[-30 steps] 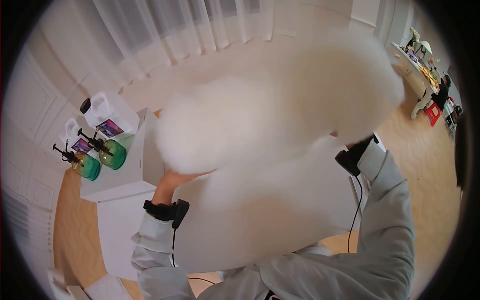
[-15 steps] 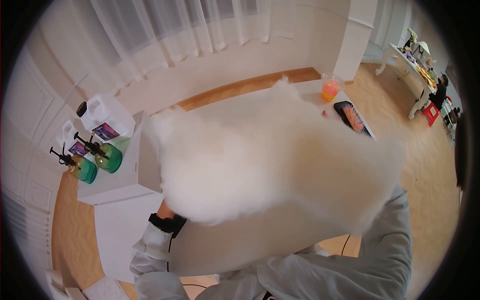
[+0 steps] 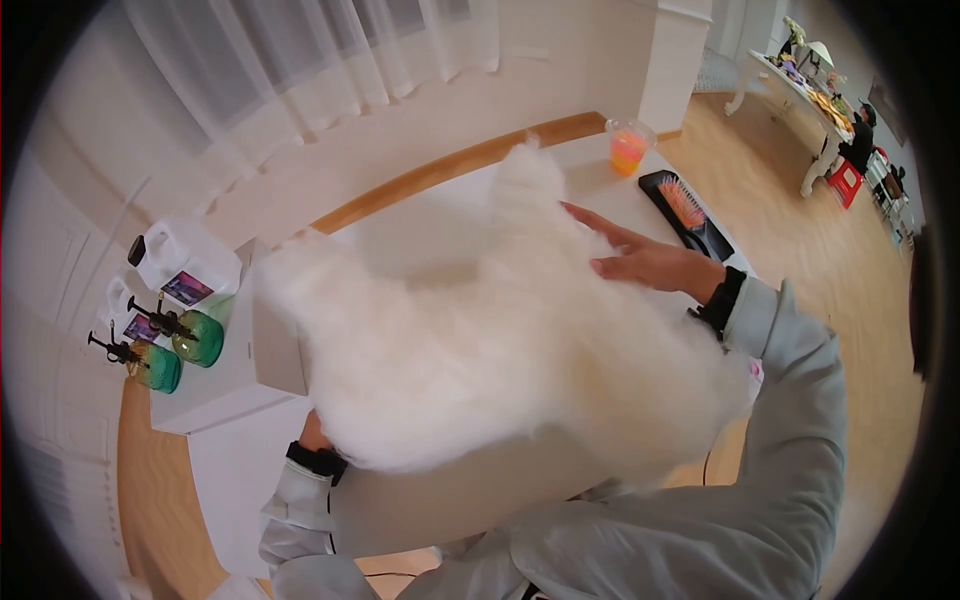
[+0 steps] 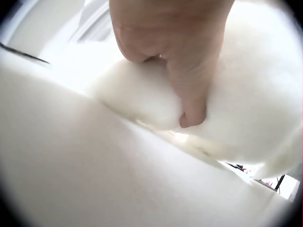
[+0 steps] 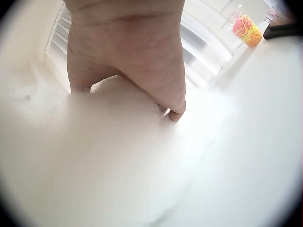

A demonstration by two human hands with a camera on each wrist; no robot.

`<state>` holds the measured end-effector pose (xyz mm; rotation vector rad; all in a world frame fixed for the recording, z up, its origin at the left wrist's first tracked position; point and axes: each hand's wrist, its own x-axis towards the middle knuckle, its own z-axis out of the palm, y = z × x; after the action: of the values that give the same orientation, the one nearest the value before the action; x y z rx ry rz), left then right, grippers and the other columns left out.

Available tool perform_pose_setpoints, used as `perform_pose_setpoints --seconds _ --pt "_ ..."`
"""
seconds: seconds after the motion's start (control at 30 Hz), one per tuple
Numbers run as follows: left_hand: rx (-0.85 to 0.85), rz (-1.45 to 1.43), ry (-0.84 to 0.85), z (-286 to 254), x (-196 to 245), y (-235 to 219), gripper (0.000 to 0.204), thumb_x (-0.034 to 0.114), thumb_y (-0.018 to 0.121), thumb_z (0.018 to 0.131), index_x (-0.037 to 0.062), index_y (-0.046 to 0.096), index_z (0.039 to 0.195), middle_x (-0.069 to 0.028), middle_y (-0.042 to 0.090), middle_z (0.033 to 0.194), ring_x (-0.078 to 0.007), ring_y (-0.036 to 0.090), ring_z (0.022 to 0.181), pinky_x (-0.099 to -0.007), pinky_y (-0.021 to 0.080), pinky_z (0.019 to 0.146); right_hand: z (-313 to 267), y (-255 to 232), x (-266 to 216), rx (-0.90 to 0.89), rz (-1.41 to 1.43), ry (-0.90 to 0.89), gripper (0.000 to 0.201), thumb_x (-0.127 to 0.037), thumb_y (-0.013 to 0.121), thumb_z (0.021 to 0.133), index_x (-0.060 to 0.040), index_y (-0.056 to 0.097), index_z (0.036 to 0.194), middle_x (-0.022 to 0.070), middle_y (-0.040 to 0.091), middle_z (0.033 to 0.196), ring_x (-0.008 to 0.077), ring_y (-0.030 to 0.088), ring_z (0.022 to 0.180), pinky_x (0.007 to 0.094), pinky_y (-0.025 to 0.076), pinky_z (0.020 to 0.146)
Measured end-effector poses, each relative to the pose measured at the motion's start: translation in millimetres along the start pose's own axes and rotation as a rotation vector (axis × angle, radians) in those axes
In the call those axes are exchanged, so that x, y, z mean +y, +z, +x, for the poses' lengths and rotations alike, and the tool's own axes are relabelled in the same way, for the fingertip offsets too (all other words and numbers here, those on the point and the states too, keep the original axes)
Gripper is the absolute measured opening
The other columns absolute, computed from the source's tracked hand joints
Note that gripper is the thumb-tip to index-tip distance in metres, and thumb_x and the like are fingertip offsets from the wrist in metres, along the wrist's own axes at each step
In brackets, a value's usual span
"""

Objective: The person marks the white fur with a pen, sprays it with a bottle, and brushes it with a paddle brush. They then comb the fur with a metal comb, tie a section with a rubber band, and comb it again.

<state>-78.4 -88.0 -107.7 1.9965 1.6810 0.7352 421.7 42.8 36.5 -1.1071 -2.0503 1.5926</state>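
A big white fluffy, furry thing (image 3: 450, 350) lies over the white table in front of me, with two tufted points rising at its far side. My left hand (image 4: 180, 47) grips its left edge; in the left wrist view the thumb presses into the fluff and the other fingers are partly hidden. In the head view most of that hand is behind the fluff. My right hand (image 3: 650, 260) rests at its far right side, with fingers reaching left, spread and fairly straight, touching the fluff beside the taller tuft.
A clear cup with pink and orange contents (image 3: 628, 150) stands at the table's far right corner. Near it, a brush with orange bristles (image 3: 682, 205) lies on a black tray. On a white box (image 3: 275, 345) at left are green spray bottles (image 3: 200, 340) and white jugs (image 3: 195, 262).
The fluffy thing has come down and nearer to me, uncovering the cup and brush. My right hand, hidden half a second ago, now shows at its far right side.
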Motion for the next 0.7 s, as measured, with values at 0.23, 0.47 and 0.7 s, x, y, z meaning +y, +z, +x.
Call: perform_pose_setpoints --seconds 0.23,0.47,0.7 --pt "0.039 0.074 -0.062 -19.3 -28.3 -12.4 0.045 0.023 0.062 0.090 -0.0026 0.053 0.127 -0.0163 0.063 0.120 -0.0257 0.060 0.107 -0.0364 0.048 0.093 21.4 -2.5 18.8 -0.012 -0.062 -0.130 0.089 -0.032 0.069 0.088 -0.0177 0.013 0.156 0.0126 0.017 0.159 0.0258 0.015 0.146 0.0405 0.013 0.117" --pt "-0.066 -0.119 -0.221 9.0 -100.3 5.3 0.042 0.020 0.053 0.093 -0.0025 0.050 0.129 -0.0213 0.061 0.122 -0.0343 0.059 0.109 -0.0401 0.048 0.093 13.6 -16.2 9.2 0.012 -0.184 -0.005 0.094 -0.029 0.076 0.083 -0.0176 0.015 0.154 0.0117 0.031 0.152 0.0274 0.033 0.139 0.0380 0.030 0.112" --pt "-0.252 0.360 0.059 36.0 15.7 -58.4 0.046 -0.001 0.059 0.083 -0.0052 0.049 0.129 -0.0202 0.055 0.131 -0.0366 0.049 0.123 -0.0411 0.036 0.106 -120.0 -51.2 18.9 0.295 -0.794 0.247 0.029 -0.025 0.070 0.080 -0.0022 0.065 0.096 0.0117 0.067 0.089 0.0262 0.066 0.086 0.0390 0.050 0.073"
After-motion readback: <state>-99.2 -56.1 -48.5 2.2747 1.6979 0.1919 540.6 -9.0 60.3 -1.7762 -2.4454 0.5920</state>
